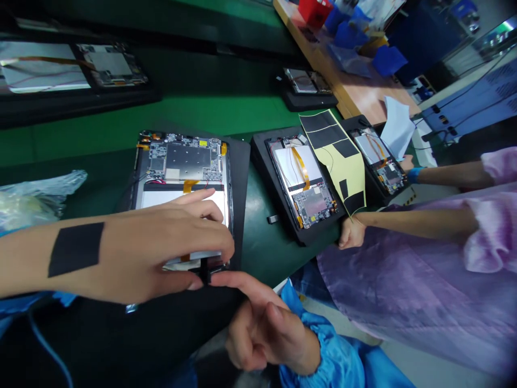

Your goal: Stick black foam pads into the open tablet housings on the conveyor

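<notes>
An opened tablet (177,199) lies in front of me, its circuit board (188,159) at the far end and a pale battery below. My left hand (161,242) reaches across the battery, thumb and forefinger closed around a small strip of black tape (205,271) at the tablet's near edge. The forefinger of my right hand (270,328) stretches out to touch that strip from the right; its other fingers are loosely curled, holding nothing visible. A larger black tape piece (76,249) is stuck on my left wrist.
To the right, another open tablet (302,183) rests on a black foam pad, partly under a yellow sheet of black stickers (347,167). A co-worker's hand (352,231) is at that sheet. More tablets lie beyond. A clear plastic bag (40,199) sits at left.
</notes>
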`<action>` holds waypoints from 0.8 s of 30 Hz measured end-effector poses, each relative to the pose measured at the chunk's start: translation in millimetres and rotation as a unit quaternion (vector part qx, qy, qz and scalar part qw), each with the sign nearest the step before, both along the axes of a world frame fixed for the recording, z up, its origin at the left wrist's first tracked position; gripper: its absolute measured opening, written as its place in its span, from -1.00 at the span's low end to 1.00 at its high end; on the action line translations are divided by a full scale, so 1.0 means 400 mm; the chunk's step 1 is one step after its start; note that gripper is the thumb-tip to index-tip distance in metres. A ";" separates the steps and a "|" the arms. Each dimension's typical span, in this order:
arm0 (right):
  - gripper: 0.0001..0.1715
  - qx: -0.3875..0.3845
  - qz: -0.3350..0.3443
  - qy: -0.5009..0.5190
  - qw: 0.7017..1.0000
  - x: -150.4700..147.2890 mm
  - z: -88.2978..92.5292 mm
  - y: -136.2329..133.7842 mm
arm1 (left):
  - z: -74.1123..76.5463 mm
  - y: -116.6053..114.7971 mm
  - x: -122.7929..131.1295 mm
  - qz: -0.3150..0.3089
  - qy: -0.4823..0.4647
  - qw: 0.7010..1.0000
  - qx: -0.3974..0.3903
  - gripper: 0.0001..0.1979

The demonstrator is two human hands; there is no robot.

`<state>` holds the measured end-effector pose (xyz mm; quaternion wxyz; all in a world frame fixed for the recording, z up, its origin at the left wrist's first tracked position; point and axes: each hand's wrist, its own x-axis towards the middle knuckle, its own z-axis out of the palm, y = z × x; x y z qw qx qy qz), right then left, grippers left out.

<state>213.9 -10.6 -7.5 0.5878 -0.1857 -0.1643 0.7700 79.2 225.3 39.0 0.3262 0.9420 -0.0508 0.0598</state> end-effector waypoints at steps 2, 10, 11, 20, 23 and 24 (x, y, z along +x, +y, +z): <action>-0.26 0.006 0.000 -0.006 1.000 0.003 0.003 0.000 | -0.005 -0.013 -0.001 -0.012 0.013 0.998 -0.065 -0.81; -0.31 0.010 -0.021 0.021 1.000 -0.005 0.001 0.005 | -0.009 -0.038 0.006 0.019 0.024 0.993 -0.117 -0.78; -0.32 0.015 -0.022 0.030 0.999 -0.006 0.003 0.008 | -0.007 -0.039 0.008 0.016 0.029 0.994 -0.107 -0.76; -0.34 0.118 -0.175 -0.242 0.947 0.046 0.055 0.010 | -0.010 -0.045 0.002 0.021 0.031 0.998 -0.058 -0.78; -0.28 0.205 -0.328 -0.551 0.740 0.055 0.040 0.024 | -0.016 -0.059 -0.022 0.029 -0.006 0.999 -0.015 -0.76; -0.23 0.238 -0.346 -0.617 0.665 0.056 0.031 0.033 | -0.017 -0.066 -0.033 0.037 -0.030 0.999 0.010 -0.74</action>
